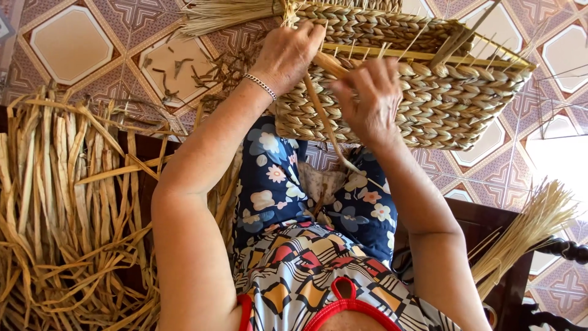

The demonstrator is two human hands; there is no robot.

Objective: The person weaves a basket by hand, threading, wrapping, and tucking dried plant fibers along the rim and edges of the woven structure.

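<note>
from the head view, the woven basket (429, 92) sat over the knees, against both hands. the left hand (288, 55) gripped its rim; the right hand (367, 98) pinched a straw strand (324, 122). fingertips were hidden, and the basket's top edge was cut off.

Bright daylight, warm cast. Blown-out glare patch on the tiled floor (566, 162) at right edge, so light comes from the right. Soft shadows under the woven basket (429, 98) and between the arms. Centre sharp; slight motion blur on the right hand (367, 101). Wide-angle stretch at the edges.
</note>
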